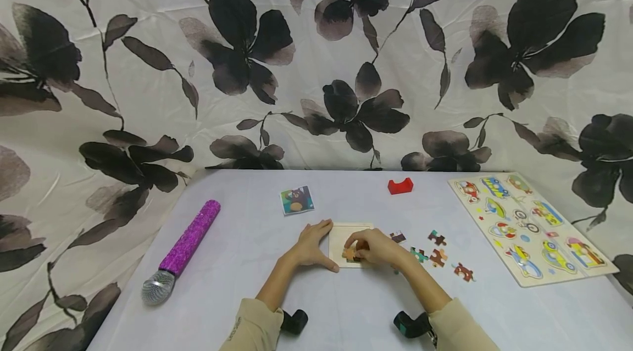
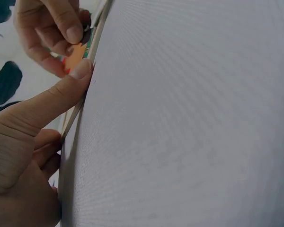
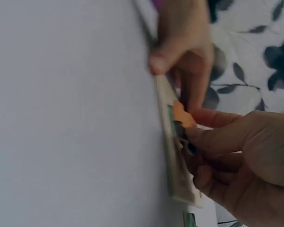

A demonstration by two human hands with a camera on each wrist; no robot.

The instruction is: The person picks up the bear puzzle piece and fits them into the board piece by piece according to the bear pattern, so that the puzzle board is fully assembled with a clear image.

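A small pale wooden puzzle tray (image 1: 338, 233) lies in front of me. My left hand (image 1: 309, 246) holds it by its left side, fingers at the far corner and thumb (image 2: 80, 71) against the near edge. Over the tray, my right hand (image 1: 376, 246) pinches a small dark jigsaw piece (image 2: 87, 34), mostly hidden by the fingertips. Right beside those fingertips is an orange jigsaw piece (image 3: 183, 116), low over the tray, with some green showing by it. Loose jigsaw pieces (image 1: 438, 257) in brown, orange and green lie to the right of the right hand.
A picture card with a bear (image 1: 297, 200) lies beyond the tray. A red block (image 1: 400, 186) sits at the back. To the right is a vehicle puzzle board (image 1: 534, 224); at left lies a purple glittery microphone (image 1: 190, 238). A floral cloth (image 1: 306, 65) hangs behind the table.
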